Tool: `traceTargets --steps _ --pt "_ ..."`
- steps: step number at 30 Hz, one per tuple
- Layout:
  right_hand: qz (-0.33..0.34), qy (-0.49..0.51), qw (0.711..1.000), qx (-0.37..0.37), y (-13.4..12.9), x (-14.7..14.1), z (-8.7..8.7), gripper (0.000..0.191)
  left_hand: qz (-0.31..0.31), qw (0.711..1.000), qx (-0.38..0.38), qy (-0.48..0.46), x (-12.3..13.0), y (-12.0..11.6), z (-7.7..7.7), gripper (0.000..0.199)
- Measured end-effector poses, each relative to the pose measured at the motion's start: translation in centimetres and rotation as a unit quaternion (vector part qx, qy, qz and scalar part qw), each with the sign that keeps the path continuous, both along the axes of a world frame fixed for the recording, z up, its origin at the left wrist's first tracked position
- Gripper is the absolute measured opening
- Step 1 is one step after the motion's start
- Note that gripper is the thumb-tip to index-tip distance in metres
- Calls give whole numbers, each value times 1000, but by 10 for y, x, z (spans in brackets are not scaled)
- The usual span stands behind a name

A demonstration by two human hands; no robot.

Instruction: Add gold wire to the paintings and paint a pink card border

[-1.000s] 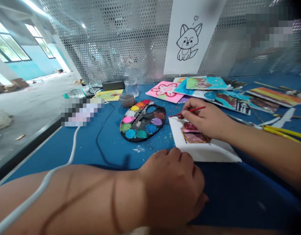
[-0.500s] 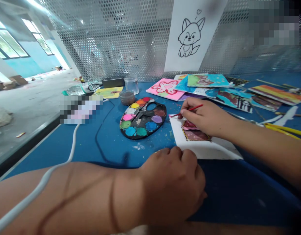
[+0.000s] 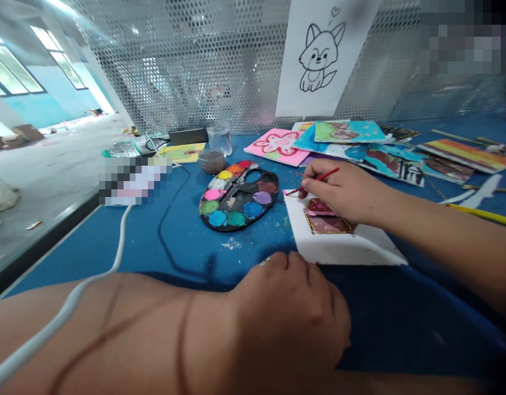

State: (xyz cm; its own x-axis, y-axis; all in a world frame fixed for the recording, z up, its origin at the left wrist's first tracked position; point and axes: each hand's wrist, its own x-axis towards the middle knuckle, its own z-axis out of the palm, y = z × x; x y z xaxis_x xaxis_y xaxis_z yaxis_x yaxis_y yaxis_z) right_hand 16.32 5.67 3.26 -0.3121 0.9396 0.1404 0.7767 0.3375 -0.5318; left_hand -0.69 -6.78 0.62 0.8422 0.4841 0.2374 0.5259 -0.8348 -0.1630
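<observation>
R hand [image 3: 335, 189] has a thin red-handled paintbrush [image 3: 330, 173], its fingers closed round the shaft approx. pen-style; brush is R of the palette, over the top L corner of a square white card [image 3: 335, 249]. Can't tell if the tip touches. L hand [image 3: 294, 307] lies R of & nearer than the palette, knuckles up, by the card's near edge; its fingers curl under out of sight, so can't tell how tight or if they hold anything.

Brush is prob. v. light, stiff shaft, soft tip, apt to roll or slip if paint-wet; best held low, just above the bristles. Card looks thin but fairly rigid; take it by the bare white margin, b/c the maroon, pink & brown patch [image 3: 329, 225] w/ gold-ish outline could smear.

Oval black palette [image 3: 242, 203], prob. plastic, smooth w/ thumb hole & round wells of thick, glossy-looking paint, on a blue worktop [image 3: 182, 219]. Just behind it: squat tub of murky brown liquid [image 3: 212, 163]. Behind, R: pink square painting [image 3: 277, 147]. Farther back: perforated metal mesh [image 3: 203, 93].
</observation>
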Motion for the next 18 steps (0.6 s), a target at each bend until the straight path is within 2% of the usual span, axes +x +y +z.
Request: traceTargets --steps 5,10,14,18 --pt "5 16 1000 3 1 1 -2 16 -3 1000 21 -10 -1 0 -3 36" --pt "11 28 999 -20 -6 1 3 14 1 999 29 -13 -2 -3 0 32" --pt "19 13 1000 -17 -12 1 7 13 4 1000 17 3 -2 -4 3 27" --pt "20 2 1000 0 -16 0 9 15 5 999 -7 36 0 -4 5 30"
